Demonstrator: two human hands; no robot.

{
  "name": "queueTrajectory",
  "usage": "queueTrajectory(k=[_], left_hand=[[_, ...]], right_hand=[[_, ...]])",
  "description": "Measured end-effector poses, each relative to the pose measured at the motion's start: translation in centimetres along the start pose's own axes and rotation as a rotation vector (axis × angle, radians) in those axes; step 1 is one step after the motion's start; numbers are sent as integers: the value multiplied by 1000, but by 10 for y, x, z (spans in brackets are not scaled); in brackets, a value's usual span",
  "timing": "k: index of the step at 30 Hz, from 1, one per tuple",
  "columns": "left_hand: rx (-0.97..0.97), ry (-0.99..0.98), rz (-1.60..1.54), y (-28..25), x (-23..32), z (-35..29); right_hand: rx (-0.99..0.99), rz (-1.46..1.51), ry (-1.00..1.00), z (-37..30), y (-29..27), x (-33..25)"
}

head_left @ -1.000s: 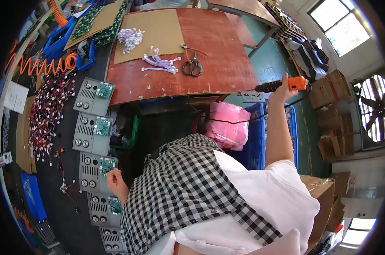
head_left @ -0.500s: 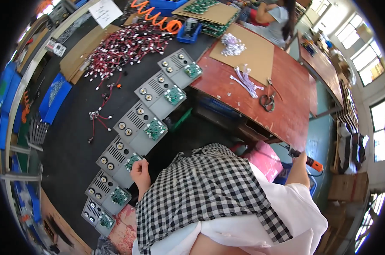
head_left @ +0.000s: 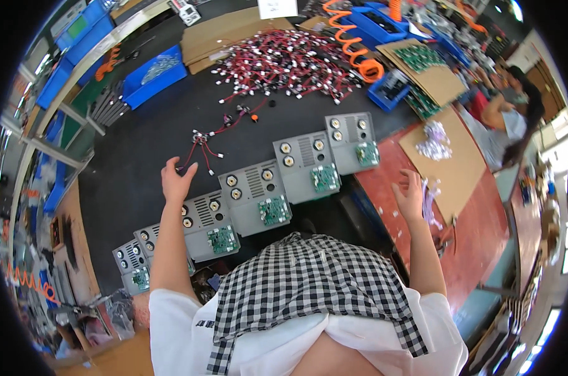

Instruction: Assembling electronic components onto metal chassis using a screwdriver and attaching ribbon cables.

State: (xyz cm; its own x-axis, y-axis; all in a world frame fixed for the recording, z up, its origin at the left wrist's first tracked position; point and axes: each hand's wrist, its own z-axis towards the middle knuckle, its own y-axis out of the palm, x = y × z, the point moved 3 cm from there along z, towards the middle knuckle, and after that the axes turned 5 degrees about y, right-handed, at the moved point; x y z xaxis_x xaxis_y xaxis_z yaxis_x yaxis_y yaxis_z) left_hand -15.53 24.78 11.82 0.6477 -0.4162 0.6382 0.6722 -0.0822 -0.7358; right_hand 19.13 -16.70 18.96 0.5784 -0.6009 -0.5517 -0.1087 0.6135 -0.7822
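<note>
Over the black bench my left hand (head_left: 177, 182) is open, thumb and fingers apart. Its fingertips are close to the dark end of a small red-and-black wire harness (head_left: 200, 138); whether they touch it I cannot tell. My right hand (head_left: 409, 195) is also open, fingers loosely curved and empty, beside a bundle of white and purple wires (head_left: 430, 203) over the red table. Between my hands runs a slanting row of grey metal panels (head_left: 246, 182), with slots and round fittings. Each panel carries a green circuit board (head_left: 274, 211) on its near part.
A big heap of red-and-black wires (head_left: 284, 62) lies at the back. A blue bin (head_left: 155, 75) stands back left, and an orange coiled hose (head_left: 370, 70) hangs back right. The red table (head_left: 384, 182) bears cardboard (head_left: 462, 169) and scissors (head_left: 445, 241). Another person (head_left: 509, 113) sits far right.
My view has swung toward the right. My right hand has let go of an orange-and-black tool and come forward over the red table. My left hand has reached forward and opened beside the wire harness.
</note>
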Motion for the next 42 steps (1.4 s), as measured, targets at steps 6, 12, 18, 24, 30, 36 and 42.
queueTrajectory(k=[6, 12, 18, 24, 30, 36, 42], left_hand=[[-275, -293, 126, 3, -3, 42], [-313, -487, 503, 138, 44, 58], [-221, -342, 571, 184, 64, 69], [-264, -169, 596, 205, 77, 70], [-352, 36, 643, 245, 69, 83], [-323, 184, 664, 236, -20, 105], [-311, 234, 615, 216, -36, 102]], right_hand=[[-340, 96, -225, 93, 37, -103], [-645, 118, -493, 255, 171, -55], [-861, 198, -670, 294, 294, -74], [-656, 276, -855, 298, 303, -64], [-296, -46, -548, 348, 162, 72], [-208, -515, 305, 277, -11, 269], [-442, -348, 956, 102, -74, 301]])
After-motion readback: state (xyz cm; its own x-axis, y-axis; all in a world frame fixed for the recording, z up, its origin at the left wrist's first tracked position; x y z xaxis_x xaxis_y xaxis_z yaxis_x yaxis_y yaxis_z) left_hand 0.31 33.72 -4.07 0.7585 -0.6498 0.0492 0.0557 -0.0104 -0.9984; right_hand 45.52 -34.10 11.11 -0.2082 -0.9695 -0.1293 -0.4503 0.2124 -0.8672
